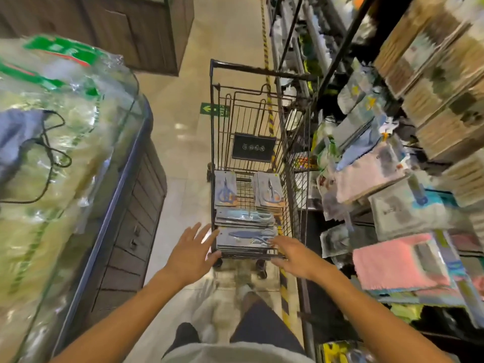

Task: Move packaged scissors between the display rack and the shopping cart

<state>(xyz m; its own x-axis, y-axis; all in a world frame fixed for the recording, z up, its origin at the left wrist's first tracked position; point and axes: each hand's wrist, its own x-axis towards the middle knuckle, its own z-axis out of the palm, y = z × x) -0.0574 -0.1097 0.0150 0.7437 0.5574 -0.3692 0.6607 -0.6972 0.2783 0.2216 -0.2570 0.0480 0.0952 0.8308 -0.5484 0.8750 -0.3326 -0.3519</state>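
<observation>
Nearest, two bare forearms reach forward over the pale tiled floor (172,195). The left hand (190,254) has its fingers spread wide and holds nothing, the fingertips just at the near left corner of the shopping cart (262,74). The right hand (294,254) is also open, fingers extended flat at the near right edge of the nearest stack of packaged scissors (246,241); whether it is touching the stack cannot be told through the motion blur. The packs are flat, glossy blister cards, grey-blue, each showing blue-handled scissors behind clear plastic, piled in neat stacks on the cart's wire bed: one nearest, one just behind it (245,217), and two farther ones side by side, left (225,189) and right (269,191). The cart is dark metal mesh with a tubular far handle. To the right, the display rack (337,56) carries soft pink and grey cloths and boxed goods. To the left, crinkled clear plastic bags (52,132) lie on a dark-edged surface.
</observation>
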